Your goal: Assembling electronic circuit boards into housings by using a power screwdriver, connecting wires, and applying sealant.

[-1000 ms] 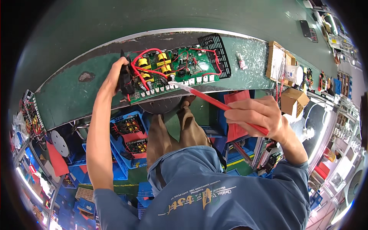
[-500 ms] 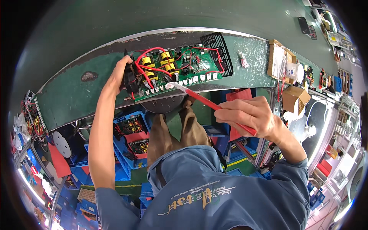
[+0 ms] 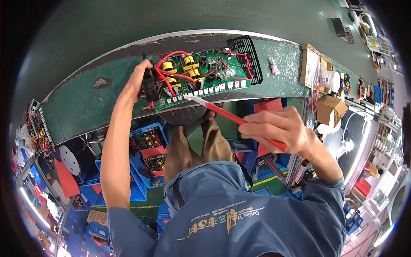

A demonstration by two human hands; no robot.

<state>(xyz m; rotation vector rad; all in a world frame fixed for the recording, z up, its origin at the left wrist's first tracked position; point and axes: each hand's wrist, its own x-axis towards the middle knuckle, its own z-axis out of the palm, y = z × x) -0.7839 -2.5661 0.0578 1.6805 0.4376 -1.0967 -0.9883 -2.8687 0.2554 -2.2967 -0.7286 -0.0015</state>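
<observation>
A green circuit board (image 3: 226,69) with yellow-wound transformers (image 3: 189,65) and thick red wires lies along the near edge of the bench. Black end panels stand at both its ends. My left hand (image 3: 136,81) is closed around the left end panel (image 3: 150,87). In my right hand (image 3: 280,130) is a slim red-handled brush (image 3: 227,114), its tip coated in white paste. That tip touches or hovers just over the row of white-faced components (image 3: 209,90) along the board's near edge; contact cannot be made out.
A small bottle (image 3: 273,66) stands right of the board. Farther right are a cardboard box (image 3: 309,64) with a white tub (image 3: 329,80) and a smaller carton (image 3: 330,110). Below the bench are a round stool (image 3: 184,115) and a blue crate (image 3: 150,182) holding boards.
The board has shifted slightly to the right together with my left hand. The brush tip now sits a little lower and farther left along the component row.
</observation>
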